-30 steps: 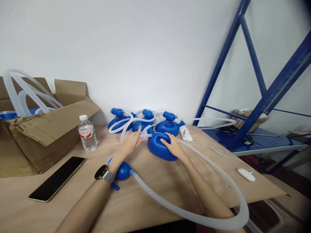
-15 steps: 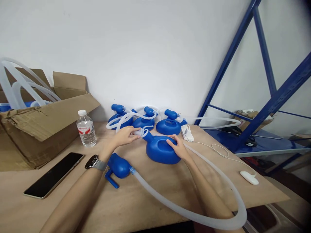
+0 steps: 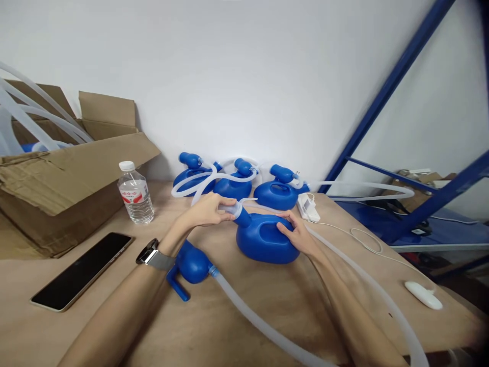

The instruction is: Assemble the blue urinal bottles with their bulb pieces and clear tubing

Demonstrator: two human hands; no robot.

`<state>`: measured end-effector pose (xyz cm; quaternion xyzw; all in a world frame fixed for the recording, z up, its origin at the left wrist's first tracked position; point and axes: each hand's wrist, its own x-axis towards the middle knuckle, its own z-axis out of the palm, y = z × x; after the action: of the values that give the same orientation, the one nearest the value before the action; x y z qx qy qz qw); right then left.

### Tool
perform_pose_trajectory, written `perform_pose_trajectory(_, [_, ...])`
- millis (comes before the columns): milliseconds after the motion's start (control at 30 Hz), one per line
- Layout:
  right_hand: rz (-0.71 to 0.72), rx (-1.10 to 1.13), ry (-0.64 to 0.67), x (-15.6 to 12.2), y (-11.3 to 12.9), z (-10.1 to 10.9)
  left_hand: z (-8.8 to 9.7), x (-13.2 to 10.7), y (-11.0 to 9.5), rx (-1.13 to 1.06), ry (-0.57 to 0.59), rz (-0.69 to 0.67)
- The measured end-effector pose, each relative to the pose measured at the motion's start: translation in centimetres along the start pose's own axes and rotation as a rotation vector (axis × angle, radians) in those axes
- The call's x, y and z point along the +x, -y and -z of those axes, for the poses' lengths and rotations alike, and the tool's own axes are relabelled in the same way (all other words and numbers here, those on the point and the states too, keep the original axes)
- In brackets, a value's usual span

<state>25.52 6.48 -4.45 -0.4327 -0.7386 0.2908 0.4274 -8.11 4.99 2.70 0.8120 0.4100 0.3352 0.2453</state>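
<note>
1. The right hand [image 3: 298, 233] grips a blue jug [image 3: 263, 251] near its handle. The left hand [image 3: 212, 210] pinches a clear cap [image 3: 231, 208] at the jug's mouth; I can't tell if it is on tight.
2. Close by, a bendy white hose [image 3: 252, 313] joins a round blue part [image 3: 194, 265] just beside the left wrist. White hose shows on both sides of the right arm.
3. The jug is in the middle of the wooden table [image 3: 229, 339]. It is fat, round and smooth, with a handle hole and a short, slanted neck.
4. To the left are a flat black phone [image 3: 82, 271], a see-through water bottle [image 3: 136, 196] and a brown cardboard box [image 3: 76, 173] with white tubes [image 3: 28, 119] poking out. To the right lies a smooth white oval thing [image 3: 423, 294].
5. Farther back, three more blue jugs [image 3: 233, 189] and a white power strip [image 3: 308, 209] sit near the wall [image 3: 229, 76].
6. A blue metal rack [image 3: 386, 97] stands off to the right.
</note>
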Motion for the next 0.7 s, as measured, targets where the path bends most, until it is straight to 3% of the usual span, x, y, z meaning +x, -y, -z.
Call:
perform_pose_trajectory(300, [-0.025, -0.002, 0.051, 0.3, -0.6, 0.4, 0.3, 0.3, -1.0, -0.082, 0.091, -0.02])
perform_pose_trajectory(467, [-0.028, 0.005, 0.03, 0.1, -0.2, 0.2, 0.8, 0.1, -1.7, -0.062, 0.139, 0.073])
perform_pose_trajectory(600, [-0.039, 0.002, 0.029, -0.1, 0.3, 0.0, 0.5, 0.4, -1.0, -0.245, 0.12, 0.136])
perform_pose_trajectory(700, [-0.037, 0.041, 0.049, -0.3, 0.6, -0.1, -0.2, 0.6, -0.3, -0.417, 0.215, 0.136])
